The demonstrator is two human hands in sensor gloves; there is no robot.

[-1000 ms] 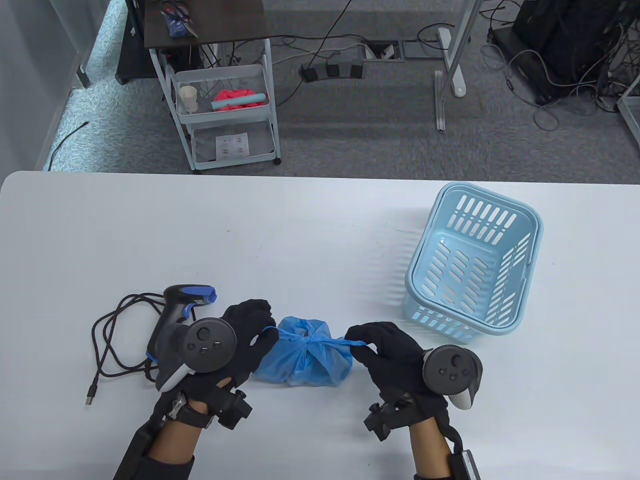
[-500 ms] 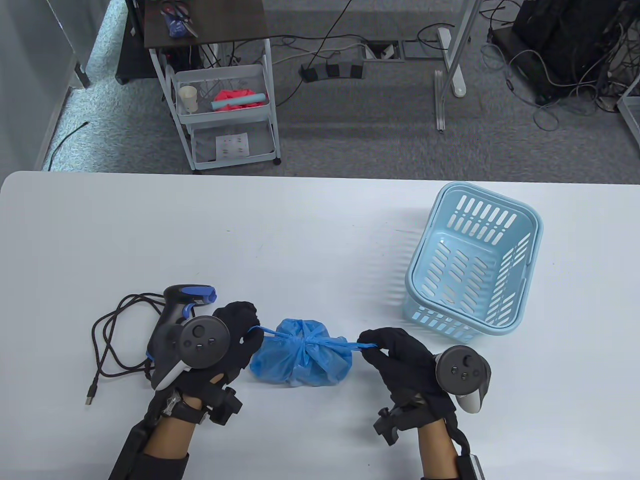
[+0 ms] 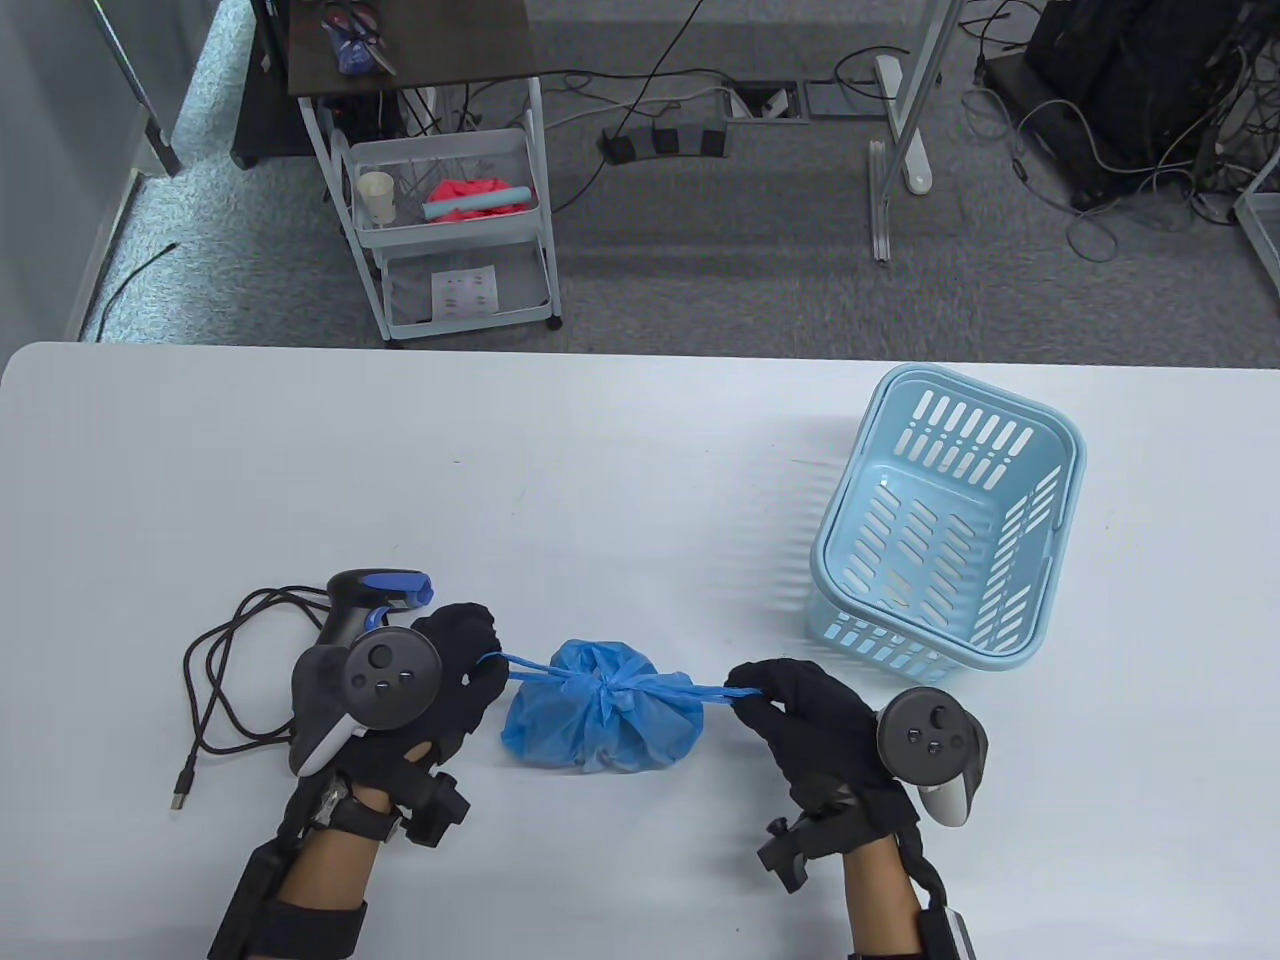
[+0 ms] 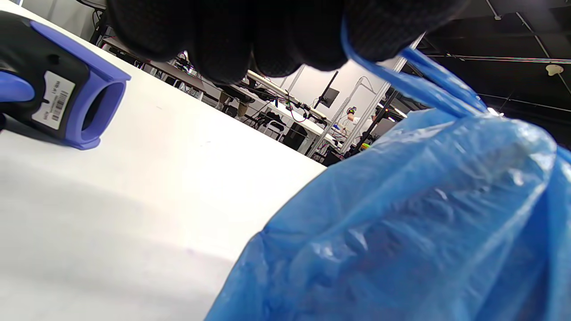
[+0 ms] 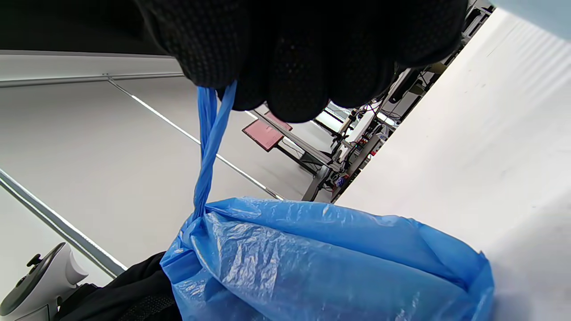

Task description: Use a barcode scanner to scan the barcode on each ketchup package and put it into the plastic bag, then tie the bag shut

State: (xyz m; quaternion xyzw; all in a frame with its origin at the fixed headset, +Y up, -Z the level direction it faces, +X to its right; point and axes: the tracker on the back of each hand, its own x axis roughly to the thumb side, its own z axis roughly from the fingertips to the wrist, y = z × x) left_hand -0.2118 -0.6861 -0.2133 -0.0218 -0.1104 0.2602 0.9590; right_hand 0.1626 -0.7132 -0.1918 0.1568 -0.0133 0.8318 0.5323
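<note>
A blue plastic bag [image 3: 600,720] lies on the white table near its front edge, knotted at the top, its contents hidden. My left hand [image 3: 470,655] pinches the bag's left handle strand [image 3: 525,665], stretched taut. My right hand [image 3: 760,685] pinches the right handle strand [image 3: 700,688], also taut. In the left wrist view the bag [image 4: 410,223] fills the lower right, its strand running up into my curled fingers [image 4: 267,40]. The right wrist view shows the twisted strand [image 5: 209,147] rising from the bag [image 5: 330,263]. The black and blue barcode scanner [image 3: 365,600] lies just left of my left hand.
A light blue slotted basket [image 3: 950,520] stands at the right of the table. The scanner's black cable [image 3: 225,690] loops on the table at the left. Beyond the far edge, on the floor, stand a trolley [image 3: 450,220] and cables.
Both hands have drawn apart, the left going left and the right going right. The handle strands have lengthened and tightened, and the knot on the bag has cinched smaller.
</note>
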